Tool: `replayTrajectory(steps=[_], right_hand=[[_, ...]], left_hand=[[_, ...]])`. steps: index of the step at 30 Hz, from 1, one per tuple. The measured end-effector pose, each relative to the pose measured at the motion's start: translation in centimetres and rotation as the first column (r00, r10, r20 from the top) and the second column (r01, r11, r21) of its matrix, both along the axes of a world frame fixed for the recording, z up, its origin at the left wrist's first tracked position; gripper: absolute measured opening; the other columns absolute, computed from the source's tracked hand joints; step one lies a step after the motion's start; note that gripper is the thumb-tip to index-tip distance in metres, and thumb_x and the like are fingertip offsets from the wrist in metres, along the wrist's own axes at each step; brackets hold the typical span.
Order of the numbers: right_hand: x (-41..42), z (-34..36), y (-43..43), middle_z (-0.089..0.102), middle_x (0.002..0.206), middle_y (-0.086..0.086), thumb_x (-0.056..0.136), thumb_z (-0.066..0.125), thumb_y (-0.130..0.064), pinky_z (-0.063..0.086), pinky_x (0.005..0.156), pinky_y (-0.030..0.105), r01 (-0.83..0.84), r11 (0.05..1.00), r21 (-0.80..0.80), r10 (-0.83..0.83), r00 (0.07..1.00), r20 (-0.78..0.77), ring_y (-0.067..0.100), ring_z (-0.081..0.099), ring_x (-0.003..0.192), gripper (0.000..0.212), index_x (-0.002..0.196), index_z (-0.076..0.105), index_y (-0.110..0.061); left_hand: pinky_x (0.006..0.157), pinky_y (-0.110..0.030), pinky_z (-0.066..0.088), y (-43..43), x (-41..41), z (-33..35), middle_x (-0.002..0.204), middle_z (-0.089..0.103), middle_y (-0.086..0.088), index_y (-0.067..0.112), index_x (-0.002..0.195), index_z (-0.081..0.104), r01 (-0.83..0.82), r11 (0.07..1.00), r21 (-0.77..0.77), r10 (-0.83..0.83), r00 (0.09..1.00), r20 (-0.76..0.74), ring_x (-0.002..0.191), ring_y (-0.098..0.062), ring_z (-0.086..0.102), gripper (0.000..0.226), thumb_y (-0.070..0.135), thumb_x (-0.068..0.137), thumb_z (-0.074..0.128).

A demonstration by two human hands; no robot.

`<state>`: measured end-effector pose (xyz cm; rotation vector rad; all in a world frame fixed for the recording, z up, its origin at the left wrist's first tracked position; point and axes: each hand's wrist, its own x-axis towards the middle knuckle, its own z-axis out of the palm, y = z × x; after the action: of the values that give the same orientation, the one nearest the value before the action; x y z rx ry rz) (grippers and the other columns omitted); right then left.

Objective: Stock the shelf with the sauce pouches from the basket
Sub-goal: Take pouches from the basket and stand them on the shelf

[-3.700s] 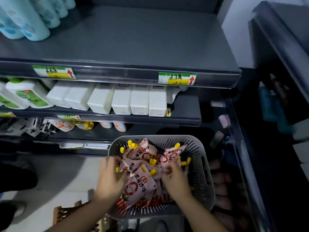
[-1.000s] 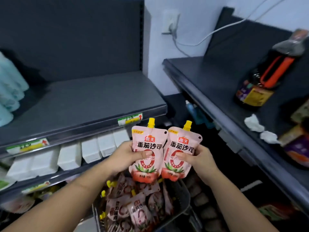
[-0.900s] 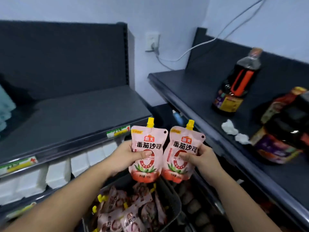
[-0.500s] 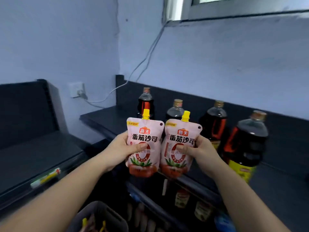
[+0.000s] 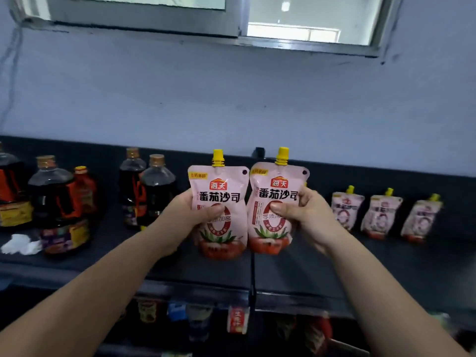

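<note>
Over the shelf (image 5: 322,269), left hand (image 5: 184,215) grips left pouch (image 5: 219,185), right hand (image 5: 302,215) right pouch (image 5: 278,186) — thumbs cover print

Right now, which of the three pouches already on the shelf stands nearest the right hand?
The leftmost pouch of that row, just right of the right hand; the middle pouch and rightmost pouch stand farther along.

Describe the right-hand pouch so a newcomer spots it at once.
Under the window runs a dark shelf, three pink pouches standing at its right. In front of its middle two more are held up side by side; the target pouch is the right one, gripped by the right hand, its twin by the left hand.
</note>
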<state>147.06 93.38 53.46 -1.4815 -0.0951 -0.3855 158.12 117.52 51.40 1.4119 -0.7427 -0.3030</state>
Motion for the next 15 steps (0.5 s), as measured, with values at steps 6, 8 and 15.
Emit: replayTrajectory(steps=[6,8,15], right_hand=[[-5.3,-1.3,-10.3,0.077,0.100,0.019,0.068,0.077,-0.001,0.061,0.070,0.037,0.134,0.987,0.084,-0.133,0.991,-0.016,0.030,0.075,0.090,0.037,0.104,0.067,-0.003],[-5.7,-2.3,-12.7,0.076,0.101,0.020,0.070,0.076,0.001,0.061,0.071,0.038,0.179,0.976,0.125,-0.177,0.984,-0.032,0.031,0.075,0.091,0.042,0.111,0.064,0.002],[-3.3,-7.3,-18.4,0.070,0.114,0.026,0.082,0.068,0.012,0.059,0.086,0.048,0.370,0.916,0.157,-0.347,0.925,-0.156,0.037,0.071,0.102,0.042,0.122,0.058,0.007]], left_hand=[[0.080,-0.034,0.061,-13.1,-1.6,-0.8,0.114,0.075,-0.007,0.025,0.107,0.073,0.203,0.979,0.010,-0.202,0.977,-0.066,0.104,-0.025,0.072,0.045,0.035,0.064,0.086],[0.078,-0.031,0.061,-16.5,-1.0,-1.6,0.113,0.075,-0.008,0.020,0.109,0.072,0.239,0.971,0.014,-0.238,0.968,-0.080,0.103,-0.025,0.072,0.042,0.027,0.069,0.082],[0.083,-0.035,0.061,-25.1,2.7,-6.6,0.116,0.074,-0.010,0.011,0.121,0.062,0.333,0.942,0.047,-0.322,0.932,-0.168,0.107,-0.028,0.070,0.041,0.010,0.081,0.070]])
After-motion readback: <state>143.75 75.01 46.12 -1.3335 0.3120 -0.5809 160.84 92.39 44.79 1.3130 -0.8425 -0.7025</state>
